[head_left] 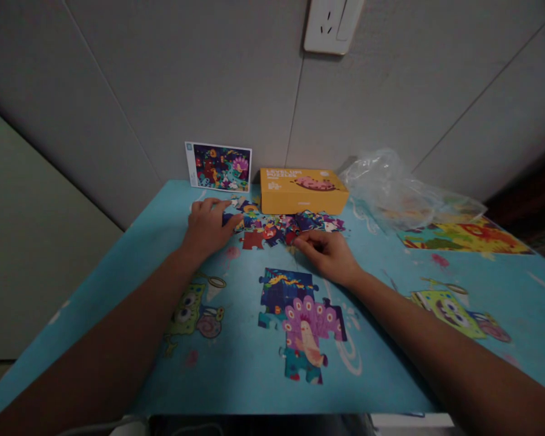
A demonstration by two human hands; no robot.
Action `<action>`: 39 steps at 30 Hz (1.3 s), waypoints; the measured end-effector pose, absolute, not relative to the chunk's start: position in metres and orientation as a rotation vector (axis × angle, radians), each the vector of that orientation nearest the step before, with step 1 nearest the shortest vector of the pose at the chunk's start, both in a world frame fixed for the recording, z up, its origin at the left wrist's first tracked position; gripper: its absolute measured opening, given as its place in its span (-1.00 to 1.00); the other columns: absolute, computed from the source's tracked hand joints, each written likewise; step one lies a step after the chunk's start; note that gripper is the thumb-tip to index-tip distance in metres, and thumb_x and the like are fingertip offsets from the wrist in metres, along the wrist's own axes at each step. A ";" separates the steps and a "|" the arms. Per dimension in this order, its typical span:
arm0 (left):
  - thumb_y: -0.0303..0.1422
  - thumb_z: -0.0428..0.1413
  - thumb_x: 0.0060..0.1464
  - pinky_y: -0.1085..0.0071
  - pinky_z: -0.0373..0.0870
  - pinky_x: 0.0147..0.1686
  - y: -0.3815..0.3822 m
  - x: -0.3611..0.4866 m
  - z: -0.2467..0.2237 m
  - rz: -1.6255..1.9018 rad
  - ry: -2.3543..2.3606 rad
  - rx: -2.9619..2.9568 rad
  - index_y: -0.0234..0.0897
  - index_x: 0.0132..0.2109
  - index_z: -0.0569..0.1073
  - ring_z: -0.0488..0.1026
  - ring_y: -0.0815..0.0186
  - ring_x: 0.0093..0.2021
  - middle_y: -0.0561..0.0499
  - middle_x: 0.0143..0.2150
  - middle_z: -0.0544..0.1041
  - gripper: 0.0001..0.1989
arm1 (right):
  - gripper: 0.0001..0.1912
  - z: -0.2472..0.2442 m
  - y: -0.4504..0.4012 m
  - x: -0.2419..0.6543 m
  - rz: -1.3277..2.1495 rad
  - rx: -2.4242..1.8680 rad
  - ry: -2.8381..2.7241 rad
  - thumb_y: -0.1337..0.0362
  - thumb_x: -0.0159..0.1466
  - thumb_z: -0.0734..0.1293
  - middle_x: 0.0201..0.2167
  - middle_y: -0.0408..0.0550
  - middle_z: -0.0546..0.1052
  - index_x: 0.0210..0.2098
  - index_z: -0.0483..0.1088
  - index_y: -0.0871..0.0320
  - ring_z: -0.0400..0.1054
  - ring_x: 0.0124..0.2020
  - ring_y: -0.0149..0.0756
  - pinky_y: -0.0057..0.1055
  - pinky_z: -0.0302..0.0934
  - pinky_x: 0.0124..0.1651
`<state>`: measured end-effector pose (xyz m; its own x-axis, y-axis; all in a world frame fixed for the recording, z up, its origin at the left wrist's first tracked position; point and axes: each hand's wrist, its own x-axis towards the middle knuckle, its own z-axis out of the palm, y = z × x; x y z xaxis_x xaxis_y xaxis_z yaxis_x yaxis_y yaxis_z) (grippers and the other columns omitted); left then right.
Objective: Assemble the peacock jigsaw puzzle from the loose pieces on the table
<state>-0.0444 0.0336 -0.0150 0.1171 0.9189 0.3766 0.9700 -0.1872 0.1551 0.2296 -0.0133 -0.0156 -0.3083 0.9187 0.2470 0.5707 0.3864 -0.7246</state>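
Observation:
Loose jigsaw puzzle pieces (253,239) lie in a heap in front of the yellow box. My left hand (208,227) rests at the left end of this heap, fingers apart, with the thumb and fingertips beside some pieces. At the heap's right front, my right hand (329,254) is closed in a pinch on a dark puzzle piece (291,236), partly hidden by the fingers. Nearer to me lies a joined section of puzzle (306,321) showing a pink, fan-tailed creature over dark blue and teal, its outline stepped.
Against the wall stand a picture card (220,166) and the yellow puzzle box (304,192). A crumpled clear plastic bag (390,188) sits at the back right, partly over a yellow-orange picture sheet (472,236). The blue cartoon-printed tabletop (236,375) ends near my body.

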 end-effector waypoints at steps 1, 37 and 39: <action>-0.04 -0.09 0.25 0.07 0.20 0.14 0.038 -0.044 -0.018 -0.643 -1.937 -2.266 -0.25 0.21 0.39 0.26 -0.02 0.17 -0.16 0.22 0.38 -0.46 | -0.63 -0.016 -0.013 0.230 0.690 -1.271 -1.999 0.07 0.29 0.24 -0.66 -0.20 0.30 -0.41 0.50 0.23 0.06 -0.61 -0.47 -0.45 -0.06 -0.52; -0.20 0.17 0.03 0.10 0.24 0.03 0.037 -0.036 -0.009 -0.698 -1.802 -2.376 -0.29 -0.03 0.53 0.41 0.01 -0.04 -0.12 -0.13 0.60 -0.63 | -0.73 -0.013 -0.002 0.241 0.409 -1.584 -1.787 0.16 0.23 0.26 -0.62 -0.10 0.48 -0.39 0.50 0.20 0.26 -0.60 -0.38 -0.43 0.01 -0.48; -0.22 0.19 0.01 0.12 0.26 0.02 0.037 -0.035 -0.008 -0.762 -1.829 -2.369 -0.29 -0.02 0.52 0.42 0.04 -0.05 -0.11 -0.13 0.60 -0.61 | -0.73 -0.013 -0.002 0.240 0.428 -1.571 -1.789 0.16 0.23 0.26 -0.61 -0.09 0.49 -0.40 0.50 0.21 0.28 -0.60 -0.38 -0.44 0.03 -0.48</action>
<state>-0.0352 0.0367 -0.0078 0.1774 0.8950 0.4093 0.9209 -0.2976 0.2516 0.2398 -0.0019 -0.0129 -0.0120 0.9577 0.2877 0.7234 0.2069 -0.6587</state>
